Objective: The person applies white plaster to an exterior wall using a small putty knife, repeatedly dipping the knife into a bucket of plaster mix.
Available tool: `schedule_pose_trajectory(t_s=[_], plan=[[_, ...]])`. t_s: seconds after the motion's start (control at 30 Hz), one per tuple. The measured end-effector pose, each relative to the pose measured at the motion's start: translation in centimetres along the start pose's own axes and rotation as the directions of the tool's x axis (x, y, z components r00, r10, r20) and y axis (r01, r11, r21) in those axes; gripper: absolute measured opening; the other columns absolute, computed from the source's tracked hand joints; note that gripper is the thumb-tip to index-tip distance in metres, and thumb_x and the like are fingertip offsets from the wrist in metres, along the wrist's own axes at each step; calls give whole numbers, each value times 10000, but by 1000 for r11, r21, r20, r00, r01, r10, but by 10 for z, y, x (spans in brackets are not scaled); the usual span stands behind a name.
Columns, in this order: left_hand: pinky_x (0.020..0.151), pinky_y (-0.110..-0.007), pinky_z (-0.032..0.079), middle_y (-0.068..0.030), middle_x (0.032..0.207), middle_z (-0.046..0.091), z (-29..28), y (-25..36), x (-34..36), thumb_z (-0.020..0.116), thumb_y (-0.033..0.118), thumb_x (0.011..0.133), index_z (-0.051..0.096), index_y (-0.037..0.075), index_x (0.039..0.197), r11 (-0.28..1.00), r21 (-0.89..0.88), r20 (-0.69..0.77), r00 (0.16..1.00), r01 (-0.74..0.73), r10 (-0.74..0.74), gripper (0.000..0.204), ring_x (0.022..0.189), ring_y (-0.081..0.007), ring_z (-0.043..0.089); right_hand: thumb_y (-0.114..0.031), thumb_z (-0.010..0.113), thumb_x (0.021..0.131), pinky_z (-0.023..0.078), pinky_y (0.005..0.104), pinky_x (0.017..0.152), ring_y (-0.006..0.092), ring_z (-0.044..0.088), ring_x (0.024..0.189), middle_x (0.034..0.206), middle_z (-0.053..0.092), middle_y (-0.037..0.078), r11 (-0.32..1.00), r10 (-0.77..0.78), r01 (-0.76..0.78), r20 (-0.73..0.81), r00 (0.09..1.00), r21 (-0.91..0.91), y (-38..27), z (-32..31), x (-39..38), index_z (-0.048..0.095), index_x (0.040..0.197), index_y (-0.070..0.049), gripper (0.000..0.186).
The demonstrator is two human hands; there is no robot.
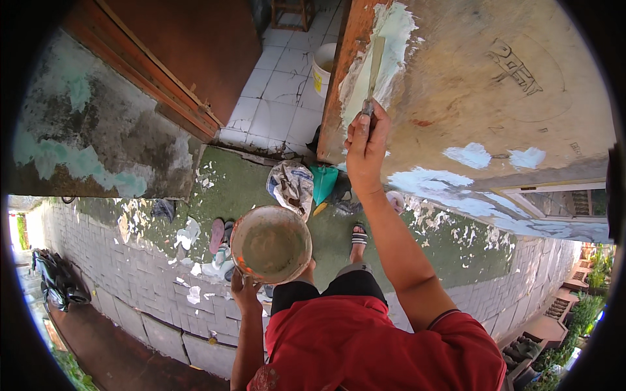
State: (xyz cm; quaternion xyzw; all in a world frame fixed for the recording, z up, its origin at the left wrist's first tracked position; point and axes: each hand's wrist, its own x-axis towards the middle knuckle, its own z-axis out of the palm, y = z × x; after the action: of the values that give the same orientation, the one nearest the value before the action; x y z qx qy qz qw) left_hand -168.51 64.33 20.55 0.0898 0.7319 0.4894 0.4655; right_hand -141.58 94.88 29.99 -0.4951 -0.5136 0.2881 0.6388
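My right hand (367, 140) grips the dark handle of a putty knife (375, 68) raised at the upper centre. Its narrow blade lies over a pale putty strip (398, 29) on the weathered wall (456, 98), beside a wooden door frame (349, 55); whether it touches cannot be told. My left hand (245, 293) holds a round, shallow bowl (270, 244) by its lower rim, at hip height left of centre. The bowl has a stained grey-green inside. More pale blue putty patches (466, 155) mark the wall lower down.
An open doorway shows white tiles (257, 114), a white bucket (321, 72) and a wooden stool (290, 16). Sacks (290, 186), pink sandals (217, 236) and paint flakes (193, 294) lie on the green ground. A black bundle (59, 280) is at far left, a window (561, 201) at right.
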Motion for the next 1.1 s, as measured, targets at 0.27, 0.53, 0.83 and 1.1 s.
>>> schedule_pose_trajectory(t_s=[0.27, 0.53, 0.83, 1.1], plan=[[769, -331, 616, -94, 1297, 573, -1, -2, 3, 550, 53, 887, 469, 25, 1434, 999, 39, 5, 1000, 7, -7, 554, 1066, -203, 642, -233, 458, 1077, 394, 203, 613, 49, 422, 723, 882, 463, -24, 990, 73, -74, 16, 997, 120, 16, 5, -15, 349, 1431, -67, 407], [777, -354, 618, -110, 1322, 537, 11, 4, 0, 522, 46, 876, 472, 21, 1428, 994, 105, -8, 1000, 11, -10, 555, 1081, -220, 628, -250, 455, 1079, 409, 221, 679, 72, 429, 750, 896, 462, -4, 993, -39, 37, -17, 999, -116, 47, 4, -19, 360, 1424, -23, 424], [815, -365, 596, -125, 1311, 557, 22, 3, -10, 552, 99, 856, 467, 6, 1432, 990, 138, -15, 1000, 2, 1, 589, 1049, -224, 626, -249, 417, 1085, 426, 250, 684, 97, 450, 744, 897, 497, 39, 986, -38, 34, -17, 999, -161, 61, 3, -25, 365, 1416, 4, 421], [815, -351, 614, -120, 1340, 557, 34, 1, -23, 490, 29, 868, 463, 19, 1436, 992, 127, -27, 999, 21, -18, 569, 1088, -225, 643, -259, 391, 1092, 454, 280, 714, 132, 500, 787, 999, 546, 106, 984, -43, 47, 26, 999, -174, 77, 0, -31, 360, 1419, 13, 426]])
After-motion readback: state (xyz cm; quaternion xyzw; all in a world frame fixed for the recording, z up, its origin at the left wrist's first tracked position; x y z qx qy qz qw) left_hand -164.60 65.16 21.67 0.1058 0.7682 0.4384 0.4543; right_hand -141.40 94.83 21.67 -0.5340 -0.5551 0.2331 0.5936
